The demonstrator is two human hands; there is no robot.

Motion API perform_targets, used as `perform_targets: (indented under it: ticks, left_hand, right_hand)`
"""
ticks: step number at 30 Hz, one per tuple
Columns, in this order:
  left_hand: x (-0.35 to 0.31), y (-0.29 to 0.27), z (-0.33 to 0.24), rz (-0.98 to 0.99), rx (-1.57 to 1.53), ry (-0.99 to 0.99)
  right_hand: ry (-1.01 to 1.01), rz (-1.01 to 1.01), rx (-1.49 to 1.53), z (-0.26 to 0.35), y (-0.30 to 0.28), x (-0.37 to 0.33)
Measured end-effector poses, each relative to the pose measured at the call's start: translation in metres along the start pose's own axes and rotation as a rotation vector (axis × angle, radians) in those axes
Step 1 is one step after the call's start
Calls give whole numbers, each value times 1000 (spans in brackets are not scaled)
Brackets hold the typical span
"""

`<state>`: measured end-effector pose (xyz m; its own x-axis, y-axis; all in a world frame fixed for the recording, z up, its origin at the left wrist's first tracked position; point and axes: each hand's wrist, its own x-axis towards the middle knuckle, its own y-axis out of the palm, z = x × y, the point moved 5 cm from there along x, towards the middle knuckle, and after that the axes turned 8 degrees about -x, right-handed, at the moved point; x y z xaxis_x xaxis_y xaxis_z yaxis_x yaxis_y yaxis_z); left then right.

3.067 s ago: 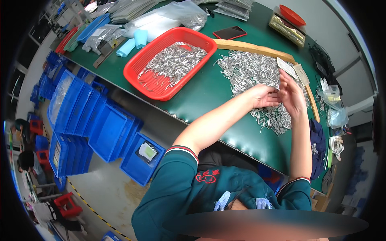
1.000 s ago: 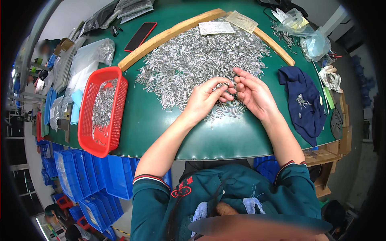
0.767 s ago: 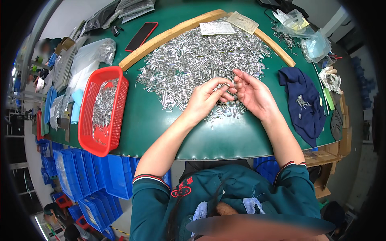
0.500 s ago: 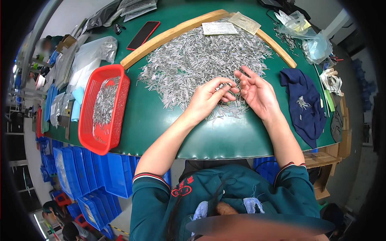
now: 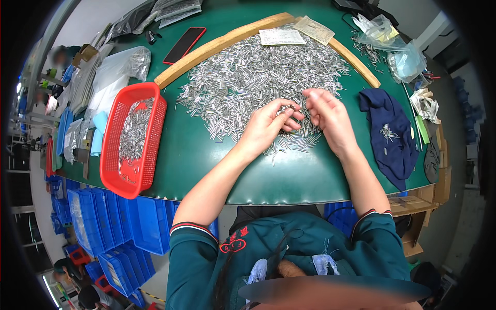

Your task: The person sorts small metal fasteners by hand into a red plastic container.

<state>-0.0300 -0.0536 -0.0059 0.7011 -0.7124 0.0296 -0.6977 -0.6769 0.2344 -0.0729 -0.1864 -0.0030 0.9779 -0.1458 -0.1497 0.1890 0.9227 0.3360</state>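
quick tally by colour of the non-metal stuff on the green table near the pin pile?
Red: 2 – red basket, red phone
Wood: 2 – left wooden strip, right wooden strip
Navy: 1 – cloth
White or tan: 2 – paper slips
Total: 7

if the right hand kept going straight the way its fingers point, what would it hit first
The right hand has its fingers aimed up and away across the table, so it would most likely run first into the heap of small metal pins right ahead of its fingertips; past that lies the curved wooden strip. Height above the pins is unclear.
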Motion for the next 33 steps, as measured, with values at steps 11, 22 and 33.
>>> perform_targets:
  ticks: [11, 22, 33]
  left_hand:
    - [-1, -6, 21, 47, 130, -197]
    - [-9, -2, 6, 239, -115, -486]
    - [-3, -22, -2, 13, -344, -373]
  right_hand:
    - [-533, 16, -997, 3, 32, -9]
    - [83, 92, -405, -24, 13, 4]
    - [538, 368, 952, -29, 21, 0]
